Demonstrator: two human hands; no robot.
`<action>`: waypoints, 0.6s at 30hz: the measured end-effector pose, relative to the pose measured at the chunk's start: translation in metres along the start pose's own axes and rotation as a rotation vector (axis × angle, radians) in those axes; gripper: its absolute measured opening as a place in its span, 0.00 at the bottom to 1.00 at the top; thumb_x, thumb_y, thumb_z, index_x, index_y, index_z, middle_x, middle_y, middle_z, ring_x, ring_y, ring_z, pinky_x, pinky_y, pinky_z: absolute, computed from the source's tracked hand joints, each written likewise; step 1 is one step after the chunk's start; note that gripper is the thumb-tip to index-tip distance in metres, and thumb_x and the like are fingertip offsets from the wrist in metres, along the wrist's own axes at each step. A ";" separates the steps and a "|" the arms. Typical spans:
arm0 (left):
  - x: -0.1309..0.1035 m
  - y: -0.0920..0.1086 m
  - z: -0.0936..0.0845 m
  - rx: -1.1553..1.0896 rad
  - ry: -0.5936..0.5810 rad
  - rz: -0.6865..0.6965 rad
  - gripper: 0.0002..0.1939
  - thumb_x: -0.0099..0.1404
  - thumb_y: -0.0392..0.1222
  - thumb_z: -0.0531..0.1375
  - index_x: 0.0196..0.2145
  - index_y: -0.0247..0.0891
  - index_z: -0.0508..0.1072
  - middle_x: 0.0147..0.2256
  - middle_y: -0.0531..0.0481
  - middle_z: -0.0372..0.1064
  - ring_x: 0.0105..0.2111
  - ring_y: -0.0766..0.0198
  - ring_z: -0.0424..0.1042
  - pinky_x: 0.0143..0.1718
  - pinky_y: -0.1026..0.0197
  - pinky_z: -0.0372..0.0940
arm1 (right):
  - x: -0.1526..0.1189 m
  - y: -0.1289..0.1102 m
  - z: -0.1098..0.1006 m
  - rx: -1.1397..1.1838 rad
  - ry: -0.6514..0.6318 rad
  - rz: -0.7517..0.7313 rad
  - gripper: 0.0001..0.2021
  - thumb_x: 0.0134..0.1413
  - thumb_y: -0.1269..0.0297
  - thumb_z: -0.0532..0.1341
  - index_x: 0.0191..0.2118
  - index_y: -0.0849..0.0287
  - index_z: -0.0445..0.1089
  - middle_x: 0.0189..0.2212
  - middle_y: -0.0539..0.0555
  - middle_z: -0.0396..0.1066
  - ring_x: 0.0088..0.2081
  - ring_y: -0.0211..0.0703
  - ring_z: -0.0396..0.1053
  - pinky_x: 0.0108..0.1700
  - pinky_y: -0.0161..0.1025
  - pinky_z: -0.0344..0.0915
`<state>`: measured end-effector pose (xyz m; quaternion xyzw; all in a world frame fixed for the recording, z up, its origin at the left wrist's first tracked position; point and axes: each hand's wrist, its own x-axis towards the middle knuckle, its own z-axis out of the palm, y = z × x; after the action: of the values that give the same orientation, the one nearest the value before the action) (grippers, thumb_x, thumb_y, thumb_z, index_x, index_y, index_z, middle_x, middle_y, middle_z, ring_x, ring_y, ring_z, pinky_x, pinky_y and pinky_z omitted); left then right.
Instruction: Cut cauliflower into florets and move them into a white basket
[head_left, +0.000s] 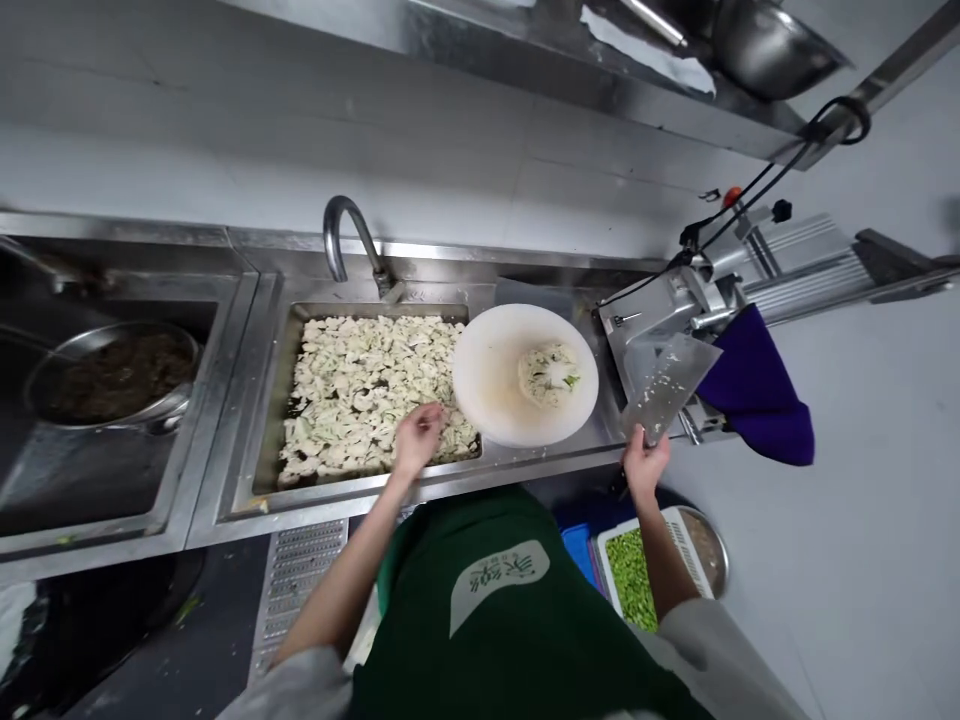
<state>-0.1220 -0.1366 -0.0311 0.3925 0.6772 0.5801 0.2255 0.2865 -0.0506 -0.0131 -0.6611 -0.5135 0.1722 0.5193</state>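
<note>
Left of the round cutting board (487, 375): sink (271, 440) spread with cauliflower florets (360, 395); bulk looks cut. Left on board: cauliflower scraps (551, 375). Left hand (420, 437) above florets, fingers curled, grip can't tell. Right of board: right hand (645, 465) clamped on cleaver (671, 385).

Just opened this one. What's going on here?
A person in a green apron works at a sink spread with cauliflower pieces. Their right hand holds a cleaver, its blade flecked with bits, off to the right of a white round board. A larger chunk sits on that board. Their left hand is at the sink's near right part, over the pieces; whether it holds any is unclear.
</note>
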 end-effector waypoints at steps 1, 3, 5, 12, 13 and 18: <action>0.014 0.010 0.030 -0.010 -0.053 -0.012 0.15 0.61 0.49 0.65 0.40 0.37 0.79 0.40 0.43 0.80 0.40 0.54 0.79 0.45 0.51 0.77 | 0.010 0.007 0.003 -0.015 -0.042 -0.013 0.27 0.61 0.37 0.59 0.46 0.60 0.66 0.30 0.57 0.74 0.30 0.50 0.75 0.34 0.43 0.72; 0.046 0.030 0.095 -0.039 -0.187 -0.055 0.20 0.61 0.49 0.67 0.48 0.38 0.79 0.50 0.39 0.79 0.48 0.51 0.78 0.50 0.50 0.75 | 0.026 0.018 0.011 -0.027 -0.119 -0.046 0.26 0.61 0.37 0.58 0.46 0.59 0.66 0.31 0.59 0.75 0.32 0.51 0.76 0.36 0.44 0.72; 0.073 0.044 0.150 -0.051 -0.323 -0.117 0.29 0.59 0.50 0.71 0.56 0.39 0.76 0.58 0.37 0.74 0.53 0.48 0.76 0.53 0.50 0.74 | 0.040 0.024 0.023 -0.012 -0.187 -0.077 0.25 0.62 0.38 0.56 0.47 0.58 0.65 0.34 0.60 0.77 0.35 0.52 0.76 0.38 0.45 0.72; 0.062 0.033 0.201 -0.062 -0.279 -0.198 0.29 0.59 0.52 0.71 0.56 0.41 0.73 0.54 0.43 0.75 0.55 0.51 0.75 0.60 0.51 0.69 | 0.077 0.005 0.079 -0.051 -0.384 -0.046 0.21 0.65 0.44 0.53 0.49 0.58 0.66 0.37 0.65 0.79 0.38 0.58 0.78 0.39 0.46 0.72; 0.051 0.030 0.202 -0.088 -0.204 -0.210 0.29 0.60 0.52 0.70 0.56 0.41 0.72 0.52 0.43 0.75 0.53 0.53 0.75 0.57 0.52 0.71 | 0.081 -0.001 0.087 -0.041 -0.430 -0.055 0.20 0.65 0.45 0.53 0.48 0.57 0.66 0.35 0.64 0.78 0.37 0.58 0.78 0.38 0.45 0.71; -0.015 0.028 0.211 -0.219 0.232 -0.365 0.32 0.62 0.55 0.68 0.57 0.44 0.60 0.50 0.44 0.71 0.46 0.58 0.77 0.45 0.59 0.75 | 0.085 -0.026 0.104 0.031 -0.565 -0.086 0.15 0.68 0.48 0.52 0.48 0.54 0.62 0.29 0.55 0.75 0.32 0.54 0.75 0.34 0.41 0.67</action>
<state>0.0545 -0.0197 -0.0538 0.1677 0.6911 0.6410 0.2887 0.2292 0.0732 -0.0061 -0.5565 -0.6628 0.3350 0.3725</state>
